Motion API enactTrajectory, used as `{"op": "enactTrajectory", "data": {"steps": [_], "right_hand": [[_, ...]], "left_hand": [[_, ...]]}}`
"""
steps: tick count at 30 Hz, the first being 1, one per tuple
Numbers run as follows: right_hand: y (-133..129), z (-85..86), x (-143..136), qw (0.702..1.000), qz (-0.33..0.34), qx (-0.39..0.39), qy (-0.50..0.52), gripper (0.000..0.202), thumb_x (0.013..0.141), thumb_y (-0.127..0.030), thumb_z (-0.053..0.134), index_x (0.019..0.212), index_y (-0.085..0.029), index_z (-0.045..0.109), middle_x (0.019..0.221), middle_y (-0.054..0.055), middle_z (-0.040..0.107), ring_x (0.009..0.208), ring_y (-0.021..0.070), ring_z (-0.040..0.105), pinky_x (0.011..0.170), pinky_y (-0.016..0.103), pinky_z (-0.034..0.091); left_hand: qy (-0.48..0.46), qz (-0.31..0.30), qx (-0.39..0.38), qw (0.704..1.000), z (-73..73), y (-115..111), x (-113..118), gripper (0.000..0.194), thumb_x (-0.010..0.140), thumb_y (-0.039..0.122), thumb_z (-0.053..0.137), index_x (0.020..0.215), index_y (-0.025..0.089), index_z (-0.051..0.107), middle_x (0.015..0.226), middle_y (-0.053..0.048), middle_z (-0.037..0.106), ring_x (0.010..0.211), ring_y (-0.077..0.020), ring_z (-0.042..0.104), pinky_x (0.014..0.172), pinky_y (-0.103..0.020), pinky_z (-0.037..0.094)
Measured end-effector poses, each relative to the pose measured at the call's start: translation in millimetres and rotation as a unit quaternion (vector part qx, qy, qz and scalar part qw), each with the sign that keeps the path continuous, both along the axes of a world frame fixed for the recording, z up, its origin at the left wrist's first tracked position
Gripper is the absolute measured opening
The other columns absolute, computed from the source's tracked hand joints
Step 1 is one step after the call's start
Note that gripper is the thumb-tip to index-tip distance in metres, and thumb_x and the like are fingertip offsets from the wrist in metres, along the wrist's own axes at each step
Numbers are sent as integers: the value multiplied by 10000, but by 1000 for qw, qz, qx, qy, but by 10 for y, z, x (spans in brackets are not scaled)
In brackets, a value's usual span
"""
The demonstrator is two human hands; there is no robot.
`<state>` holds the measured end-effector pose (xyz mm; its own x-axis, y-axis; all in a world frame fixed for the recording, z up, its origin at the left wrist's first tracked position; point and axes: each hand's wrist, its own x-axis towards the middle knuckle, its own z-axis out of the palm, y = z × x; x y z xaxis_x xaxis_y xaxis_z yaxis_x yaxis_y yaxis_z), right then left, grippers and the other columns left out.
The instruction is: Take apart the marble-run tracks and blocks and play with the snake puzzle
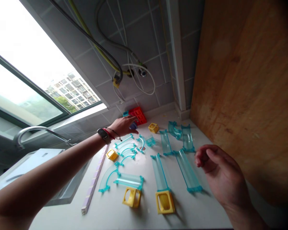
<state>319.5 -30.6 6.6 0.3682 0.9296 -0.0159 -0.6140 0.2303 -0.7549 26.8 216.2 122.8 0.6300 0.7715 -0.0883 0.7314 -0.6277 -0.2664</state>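
Note:
My left hand (pixel 124 125), with a dark watch and red bracelet on its wrist, reaches to the back of the counter. A purple block (pixel 133 125) sits between its thumb and fingers, partly hidden by them. Just behind it lies a red plastic piece (pixel 139 115) with a small teal piece (pixel 125 113) at its left. My right hand (pixel 222 174) hovers at the right with fingers loosely curled in and nothing visible in them. Nearest to it is a long clear teal track piece (pixel 188 171); another straight track (pixel 187 138) lies farther back.
Curved teal tracks (pixel 108 177) and yellow cube frames (pixel 165 202) are spread over the white counter (pixel 148 220). A pale purple strip (pixel 94 180) lies beside the sink (pixel 62 201) with its faucet (pixel 42 128). A wooden panel (pixel 242 80) stands at the right.

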Motion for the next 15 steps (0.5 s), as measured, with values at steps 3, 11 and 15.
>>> {"op": "enactTrajectory", "data": {"steps": [3,11,15], "right_hand": [[-20,23,-61,1000,14,3,9,130,887,-349,753,909,-226,787,807,19,697,690,130,619,637,203,542],[-113,90,-55,1000,8,11,8,137,877,-346,764,913,-218,794,817,24,697,692,131,622,628,196,546],[-115,102,-50,1000,9,8,11,142,871,-351,770,906,-216,793,811,24,698,681,128,620,623,193,545]], "left_hand": [[7,2,-31,1000,-10,-342,-301,666,865,701,672,1413,340,563,1340,-78,671,1133,-291,695,840,-339,545],[9,127,-71,989,-207,-570,-1299,451,804,495,786,1197,293,702,1163,-76,773,1042,-307,748,803,-353,574],[-32,165,-90,982,-283,-510,-1600,653,689,558,845,1258,279,689,1169,-84,787,1049,-308,760,875,-370,598]]}}
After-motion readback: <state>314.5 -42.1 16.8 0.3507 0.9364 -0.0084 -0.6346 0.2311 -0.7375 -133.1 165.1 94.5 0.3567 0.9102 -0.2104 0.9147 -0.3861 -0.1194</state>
